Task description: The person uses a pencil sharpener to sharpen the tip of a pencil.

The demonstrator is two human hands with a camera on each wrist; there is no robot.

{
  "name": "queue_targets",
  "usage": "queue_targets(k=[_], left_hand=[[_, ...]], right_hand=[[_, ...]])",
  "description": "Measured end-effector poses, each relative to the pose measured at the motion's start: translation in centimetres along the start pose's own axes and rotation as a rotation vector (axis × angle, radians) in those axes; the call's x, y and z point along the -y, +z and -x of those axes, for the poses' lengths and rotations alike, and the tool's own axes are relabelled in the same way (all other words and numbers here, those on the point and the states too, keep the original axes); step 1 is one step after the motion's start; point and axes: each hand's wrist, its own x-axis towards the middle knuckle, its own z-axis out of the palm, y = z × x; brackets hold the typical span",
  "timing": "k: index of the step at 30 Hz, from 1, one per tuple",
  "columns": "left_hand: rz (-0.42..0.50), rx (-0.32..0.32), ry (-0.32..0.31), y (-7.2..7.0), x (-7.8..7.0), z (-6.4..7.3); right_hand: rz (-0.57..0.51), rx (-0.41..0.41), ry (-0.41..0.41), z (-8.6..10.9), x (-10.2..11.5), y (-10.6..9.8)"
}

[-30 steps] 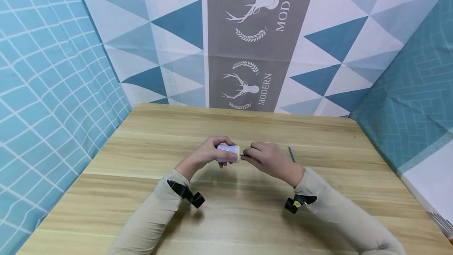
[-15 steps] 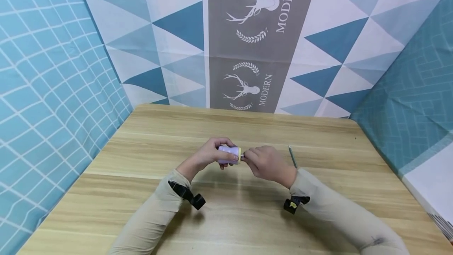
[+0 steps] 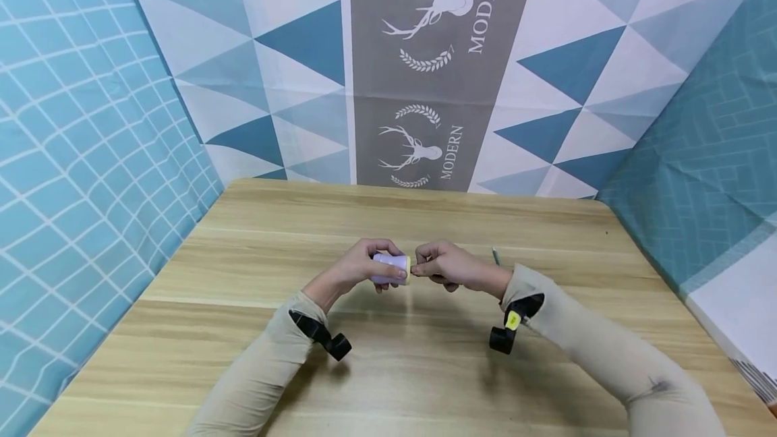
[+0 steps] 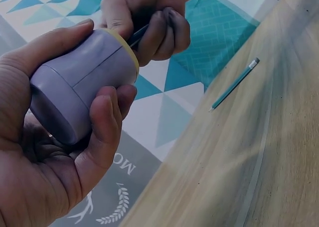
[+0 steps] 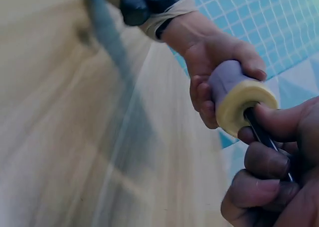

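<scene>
In the head view my left hand (image 3: 355, 267) grips a lilac, barrel-shaped pencil sharpener (image 3: 388, 268), held on its side above the table. Its yellow ring-shaped end (image 5: 235, 109) faces my right hand (image 3: 452, 267). A slim dark pencil (image 5: 262, 133) enters the round hole in that end, as the right wrist view shows. My right thumb and index finger pinch the pencil close to the hole, and the other fingers curl around its rear part. The pencil's front end is hidden inside the sharpener (image 4: 84, 80), whose wide open base shows in the left wrist view.
A green pencil (image 4: 234, 85) with a white eraser end lies on the wooden table (image 3: 273, 349), beyond my right wrist. Patterned cloth (image 3: 425, 86) hangs behind the table, with blue grid cloth (image 3: 79, 154) at the left. Black wrist cameras (image 3: 502, 339) hang below both forearms.
My right hand has rolled around the pencil's axis and its fingers have shifted, with the wrist camera swinging along. The left hand keeps the sharpener in nearly the same place.
</scene>
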Motion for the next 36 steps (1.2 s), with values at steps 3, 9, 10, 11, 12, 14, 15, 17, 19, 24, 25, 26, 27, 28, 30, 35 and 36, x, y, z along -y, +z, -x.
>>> queue_targets(k=[3,9,10,11,12,14,15,17,19,24,25,26,27,28,30,35,36], left_hand=[[-0.002,0.004,0.007,0.2,-0.1,0.0],[-0.035,0.005,0.026,0.3,-0.5,0.2],[-0.042,0.000,0.029,0.2,-0.6,0.2],[-0.047,-0.006,0.030,0.2,-0.7,0.3],[-0.050,-0.010,0.032,0.1,-0.8,0.3],[-0.051,-0.013,0.032,0.0,-0.8,0.4],[-0.049,-0.011,0.032,-0.1,-0.8,0.4],[-0.040,-0.005,0.036,-0.2,-0.8,0.3],[-0.034,-0.002,0.042,-0.4,-0.8,0.4],[-0.035,-0.011,0.045,-0.7,-0.7,0.5],[-0.035,-0.014,0.042,-0.7,-0.7,0.5],[-0.033,-0.018,0.039,-0.7,-0.7,0.5],[-0.029,-0.019,0.034,-0.7,-0.7,0.5],[-0.027,-0.017,0.030,-0.7,-0.7,0.5],[-0.019,-0.012,0.022,-0.6,-0.7,0.4],[-0.020,-0.001,0.019,-0.3,-0.8,0.4],[-0.026,-0.002,0.021,-0.3,-0.8,0.4]], right_hand=[[-0.130,0.081,0.107,-0.1,0.1,-0.7],[-0.223,0.175,0.190,-0.2,0.2,-1.4],[-0.202,0.169,0.177,-0.2,0.2,-1.4],[-0.169,0.159,0.154,-0.1,0.2,-1.3],[-0.122,0.142,0.120,0.0,0.2,-1.3],[0.004,0.084,0.032,0.4,0.2,-1.0],[0.079,0.043,-0.025,0.6,0.1,-0.9],[0.253,-0.054,-0.161,1.2,-0.2,-0.4],[0.471,-0.164,-0.321,1.6,-0.7,0.1],[1.034,-0.419,-0.760,1.8,-2.0,1.0],[1.118,-0.452,-0.828,1.7,-2.2,1.1],[1.184,-0.475,-0.881,1.6,-2.3,1.1],[1.251,-0.495,-0.925,1.4,-2.4,1.0],[1.316,-0.512,-0.965,1.2,-2.6,1.0],[1.446,-0.538,-1.040,0.9,-2.7,0.7],[1.698,-0.588,-1.205,0.4,-3.0,0.1],[1.721,-0.582,-1.222,0.4,-3.0,0.0]])
